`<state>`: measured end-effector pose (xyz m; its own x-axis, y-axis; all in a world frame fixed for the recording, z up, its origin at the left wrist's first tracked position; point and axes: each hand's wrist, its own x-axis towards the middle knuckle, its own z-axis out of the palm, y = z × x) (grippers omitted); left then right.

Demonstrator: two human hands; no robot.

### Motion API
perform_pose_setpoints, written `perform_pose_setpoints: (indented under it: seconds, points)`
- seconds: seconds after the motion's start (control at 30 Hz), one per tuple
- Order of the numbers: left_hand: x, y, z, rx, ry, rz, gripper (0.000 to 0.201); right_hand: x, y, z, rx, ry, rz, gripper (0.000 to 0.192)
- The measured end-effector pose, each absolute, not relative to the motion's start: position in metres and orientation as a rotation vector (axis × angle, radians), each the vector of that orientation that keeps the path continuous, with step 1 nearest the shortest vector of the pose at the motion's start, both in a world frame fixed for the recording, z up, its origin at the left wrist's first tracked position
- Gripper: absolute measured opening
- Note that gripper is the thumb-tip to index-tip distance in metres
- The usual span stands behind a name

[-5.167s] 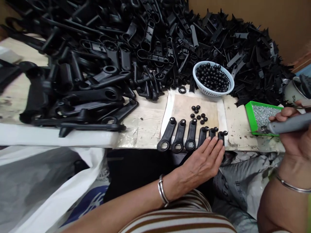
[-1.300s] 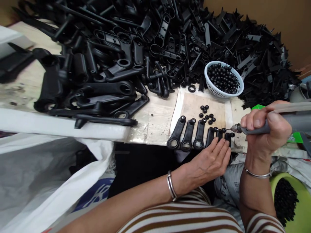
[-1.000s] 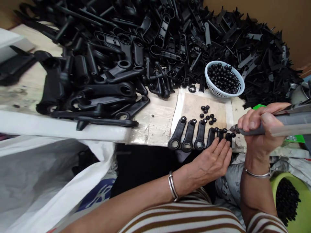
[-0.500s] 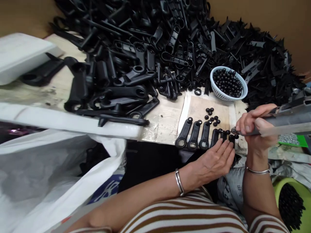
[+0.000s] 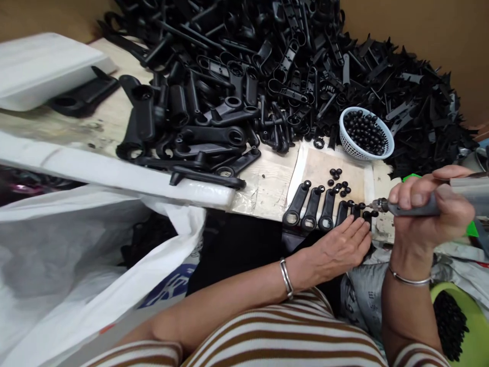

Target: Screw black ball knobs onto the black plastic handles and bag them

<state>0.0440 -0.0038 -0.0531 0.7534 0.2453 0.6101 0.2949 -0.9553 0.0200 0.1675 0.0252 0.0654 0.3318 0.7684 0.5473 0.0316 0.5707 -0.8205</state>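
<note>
Six black plastic handles (image 5: 312, 209) sat in a neat row at the near edge of the table (image 5: 263, 191), each with a ring at the near end and a small knob at the far end. Her left hand (image 5: 341, 247) lay flat and open over the right-most ones, pinning them down. Her right hand (image 5: 428, 209) was wrapped around a grey power screwdriver (image 5: 428, 204), its tip right at the last handle's knob. Loose black caps (image 5: 338, 182) were scattered just behind the row, with a white basket (image 5: 365, 135) of more caps further back, and a huge heap of black parts (image 5: 267, 66) crowded the rest of the table.
</note>
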Motion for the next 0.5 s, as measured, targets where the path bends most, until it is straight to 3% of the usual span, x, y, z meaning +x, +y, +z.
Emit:
perform_pose_setpoints:
  seconds: [0.5]
  points:
    - [0.045, -0.0033, -0.0523, -2.884, -0.466, -1.036, 0.033, 0.1567, 0.029, 0.0538, -0.846, -1.152, 0.571, 0.01]
